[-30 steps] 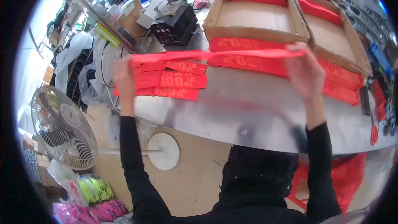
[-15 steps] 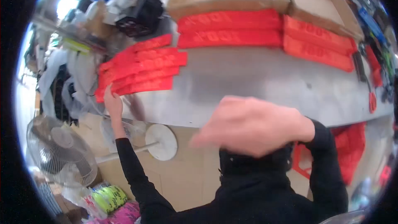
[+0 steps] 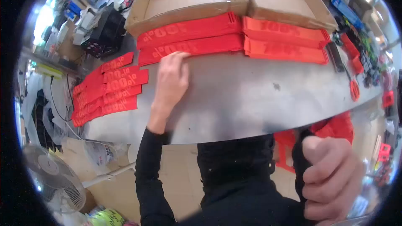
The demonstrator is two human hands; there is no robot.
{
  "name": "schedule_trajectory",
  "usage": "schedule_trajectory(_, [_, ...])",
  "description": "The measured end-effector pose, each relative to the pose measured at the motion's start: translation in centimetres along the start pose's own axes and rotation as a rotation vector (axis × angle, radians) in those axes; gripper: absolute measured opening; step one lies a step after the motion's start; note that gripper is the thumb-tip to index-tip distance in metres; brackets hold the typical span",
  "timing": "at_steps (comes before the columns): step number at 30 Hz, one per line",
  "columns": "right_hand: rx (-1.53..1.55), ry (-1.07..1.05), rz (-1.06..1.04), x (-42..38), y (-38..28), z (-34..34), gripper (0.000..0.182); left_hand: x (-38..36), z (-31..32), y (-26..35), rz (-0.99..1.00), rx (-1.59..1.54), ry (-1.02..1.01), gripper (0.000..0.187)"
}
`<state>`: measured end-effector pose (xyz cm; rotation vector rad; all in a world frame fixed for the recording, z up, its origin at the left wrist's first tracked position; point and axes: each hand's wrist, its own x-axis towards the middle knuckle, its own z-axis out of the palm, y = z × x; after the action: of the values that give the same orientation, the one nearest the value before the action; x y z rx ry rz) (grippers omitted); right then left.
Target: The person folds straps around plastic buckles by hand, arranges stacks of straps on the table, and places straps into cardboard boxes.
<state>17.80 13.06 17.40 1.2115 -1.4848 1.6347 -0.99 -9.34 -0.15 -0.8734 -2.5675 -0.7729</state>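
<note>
My left hand [image 3: 171, 79] reaches over the metal table, its fingertips at the front edge of a stack of red printed fabric strips [image 3: 209, 46]. Its fingers are loosely bent and apart, and nothing shows between them. My right hand [image 3: 333, 180] is raised close to the camera at the lower right, curled into a fist with no object visible in it. To the left, several red strips marked "100%" [image 3: 121, 86] lie fanned in overlapping rows. More stacked orange-red strips [image 3: 284, 50] lie at the right.
Two open cardboard boxes [image 3: 188, 8] stand behind the stacks. Red-handled scissors [image 3: 354, 90] lie near the table's right end. A black box [image 3: 102, 33] sits at the back left. Below the table [image 3: 234, 96] on the left is a fan [image 3: 52, 175].
My left hand has left the fanned strips and moved right to the front stack. My right hand has moved down and right, away from the table's front edge. The view has shifted right.
</note>
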Motion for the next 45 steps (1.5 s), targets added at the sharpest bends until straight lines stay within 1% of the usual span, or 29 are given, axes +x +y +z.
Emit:
schedule_trajectory(1, [-0.077, -0.057, 0.014, -0.4, 0.0, -0.7, 0.007, 1.0, 1.6, 0.4, 0.041, 0.007, 0.01, 0.026])
schedule_trajectory(2, [-0.176, -0.104, 0.046, -0.7, -0.4, -1.4, 0.008, 2.0, 2.7, 0.7, 0.037, -0.011, 0.006, 0.026])
schedule_trajectory(4, [-0.005, -0.32, 0.39, 2.1, -1.8, -2.5, 0.01, 4.5, 4.9, 2.8, 0.076, 0.086, -0.03, 0.028])
schedule_trajectory(5, [-0.042, -0.311, 0.409, 1.6, -1.7, -2.3, 0.01, 5.5, 6.2, 3.7, 0.106, 0.135, -0.042, 0.03])
schedule_trajectory(6, [-0.002, -0.224, 0.289, 0.6, -1.1, -1.6, 0.01, 6.0, 7.5, 4.4, 0.127, 0.108, -0.052, 0.03])
schedule_trajectory(8, [0.112, -0.07, 0.018, -1.2, 0.2, -0.9, 0.011, 6.6, 8.4, 4.5, 0.166, 0.113, -0.049, 0.037])
schedule_trajectory(9, [0.121, -0.071, 0.0, -0.6, 2.5, -0.4, 0.011, 7.7, 7.1, 1.2, 0.18, 0.143, -0.037, 0.041])
schedule_trajectory(11, [0.036, -0.115, 0.015, -2.0, 1.3, -4.8, 0.015, 7.5, 7.6, 0.9, 0.165, 0.11, -0.035, 0.041])
schedule_trajectory(13, [0.243, -0.434, -0.255, -4.1, 4.5, -9.8, 0.018, 7.1, 7.7, -0.1, 0.154, 0.024, -0.018, 0.042])
schedule_trajectory(14, [0.268, -0.465, -0.26, -4.7, 6.1, -10.5, 0.018, 6.9, 7.7, -0.5, 0.128, 0.028, 0.012, 0.042])
schedule_trajectory(15, [-0.42, -0.312, 0.048, -5.7, 7.1, -10.8, 0.016, 6.9, 7.5, -0.6, 0.114, 0.027, 0.02, 0.042])
schedule_trajectory(16, [-1.118, -0.108, 0.381, -6.3, 7.7, -11.4, 0.015, 7.1, 7.7, -0.5, 0.116, 0.011, 0.002, 0.042])
schedule_trajectory(17, [-0.937, -0.206, 0.405, -4.6, 12.1, -13.5, 0.015, 7.2, 8.1, -0.1, 0.124, -0.011, -0.018, 0.042])
schedule_trajectory(18, [-1.077, -0.262, 0.438, -6.0, 15.0, -15.3, 0.014, 7.4, 8.2, 0.0, 0.131, -0.025, -0.022, 0.042])
schedule_trajectory(20, [-1.176, -0.358, 0.493, -8.9, 18.3, -17.0, 0.028, 7.8, 7.7, -0.3, 0.083, -0.103, -0.031, 0.042])
schedule_trajectory(21, [-1.185, -0.347, 0.505, -10.0, 19.2, -17.6, 0.028, 7.8, 7.7, -0.5, 0.06, -0.144, -0.051, 0.042])
schedule_trajectory(22, [-1.192, -0.387, 0.539, -11.0, 19.5, -17.6, 0.031, 7.6, 8.0, -0.7, 0.067, -0.155, -0.078, 0.042])
schedule_trajectory(24, [-1.204, -0.479, 0.586, -11.9, 20.1, -17.5, 0.038, 7.9, 8.3, -1.0, 0.111, -0.127, -0.051, 0.042])
schedule_trajectory(26, [-1.18, -0.464, 0.597, -12.2, 20.5, -17.8, 0.038, 8.3, 8.2, -1.1, 0.135, -0.107, -0.026, 0.042])
schedule_trajectory(29, [-1.112, -0.449, 0.61, -12.4, 20.9, -17.9, 0.04, 8.3, 7.8, -0.9, -0.027, -0.25, -0.126, 0.042])
schedule_trajectory(30, [-1.086, -0.433, 0.648, -12.3, 20.9, -17.8, 0.04, 8.4, 7.4, -0.9, -0.027, -0.248, -0.126, 0.042])
schedule_trajectory(32, [-1.041, -0.408, 0.735, -12.6, 20.7, -18.0, 0.04, 8.5, 7.2, -0.9, -0.116, -0.282, -0.169, 0.042])
schedule_trajectory(33, [-1.044, -0.412, 0.736, -12.6, 20.7, -18.2, 0.04, 8.6, 7.2, -0.9, -0.161, -0.298, -0.187, 0.043])
schedule_trajectory(34, [-1.063, -0.401, 0.759, -12.6, 20.8, -18.3, 0.037, 8.6, 7.5, -1.1, -0.162, -0.301, -0.183, 0.043])
schedule_trajectory(37, [-1.093, -0.38, 0.806, -12.9, 21.2, -18.2, 0.031, 8.2, 8.4, -1.7, 0.109, -0.243, 0.035, 0.049])
schedule_trajectory(40, [-1.173, -0.4, 0.652, -12.3, 20.3, -16.9, 0.018, 8.0, 7.6, -1.1, 0.129, -0.209, -0.017, 0.048])
schedule_trajectory(42, [-1.195, -0.449, 0.649, -12.1, 19.9, -16.8, 0.02, 8.0, 7.1, -0.5, 0.136, -0.19, -0.043, 0.047])
schedule_trajectory(44, [-1.243, -0.544, 0.645, -11.9, 19.7, -16.7, 0.026, 8.0, 6.7, 0.2, 0.215, 0.007, 0.18, 0.041])
schedule_trajectory(45, [-1.243, -0.545, 0.642, -11.7, 19.8, -16.8, 0.026, 8.0, 6.5, 0.5, 0.256, 0.107, 0.292, 0.039])
